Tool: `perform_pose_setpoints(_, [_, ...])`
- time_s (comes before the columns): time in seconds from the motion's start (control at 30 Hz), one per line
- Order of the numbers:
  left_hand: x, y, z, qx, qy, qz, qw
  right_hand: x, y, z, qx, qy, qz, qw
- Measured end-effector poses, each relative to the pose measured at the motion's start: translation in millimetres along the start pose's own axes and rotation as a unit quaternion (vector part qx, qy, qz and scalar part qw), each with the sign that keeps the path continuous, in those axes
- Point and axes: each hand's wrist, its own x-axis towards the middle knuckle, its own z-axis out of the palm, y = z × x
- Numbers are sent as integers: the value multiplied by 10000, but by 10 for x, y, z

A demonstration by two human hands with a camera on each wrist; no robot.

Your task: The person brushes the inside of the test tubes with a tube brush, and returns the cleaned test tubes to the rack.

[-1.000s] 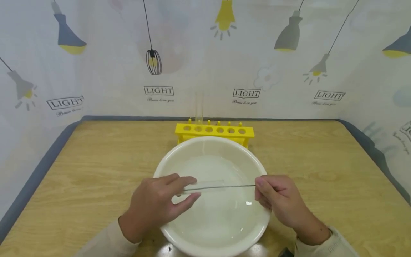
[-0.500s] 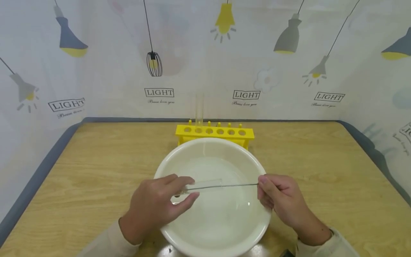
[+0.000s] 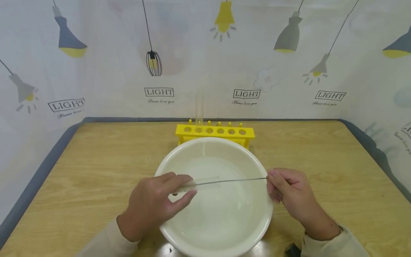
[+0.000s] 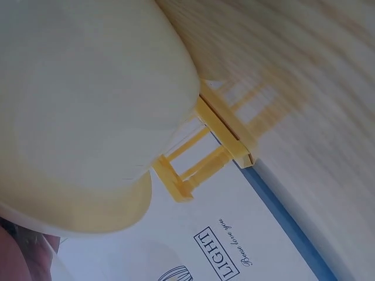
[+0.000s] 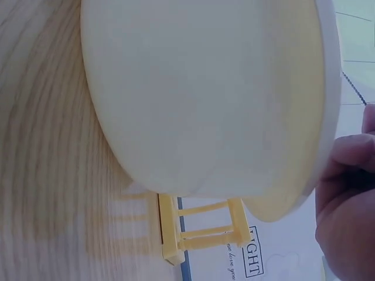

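Over the cream basin [image 3: 218,221], my left hand [image 3: 151,203] holds a clear glass test tube [image 3: 208,179] between thumb and fingers, its mouth toward the right. The thin twisted-wire stem of a test tube brush [image 3: 240,180] runs into that mouth. My right hand [image 3: 295,194] pinches the stem's outer end above the basin's right rim. The brush's bristle end is hidden behind the left fingers. In the right wrist view, the wire stem [image 5: 354,88] shows past the rim beside the curled right fingers [image 5: 351,152].
Just behind the basin stands a yellow test tube rack [image 3: 215,132] with another clear tube [image 3: 199,107] upright in it. A small dark object [image 3: 293,250] lies by the right sleeve. A patterned curtain [image 3: 205,64] hangs behind the wooden table [image 3: 321,153].
My right hand has moved right and slightly up, drawing more of the wire stem out of the tube. The left hand with the tube has shifted slightly left.
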Motion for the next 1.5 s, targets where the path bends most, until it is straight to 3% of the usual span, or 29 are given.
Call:
perform_pose_setpoints(0.17, [2, -8, 4, 46, -28, 27, 10000, -14, 24, -40, 229, 36, -95, 9997])
perform_pose_setpoints(0.4, [51, -13, -61, 502, -99, 248, 9984, -39, 108, -93, 723, -25, -505, 9961])
perform_pose_setpoints(0.53, [61, -61, -105, 511, -296, 211, 9980, -48, 80, -73, 667, 29, -308, 9973])
perform_pose_setpoints(0.67, [54, -126, -116, 512, -191, 306, 9980, -50, 39, -56, 399, 57, -14, 9992])
perform_pose_setpoints(1.17, [42, -287, -126, 471, -294, 348, 9978, 16, 93, -126, 1227, 228, -194, 9920])
perform_pose_setpoints(1.5, [24, -365, -179, 727, -318, 383, 9961, 48, 45, -111, 1118, 276, 9, 9933])
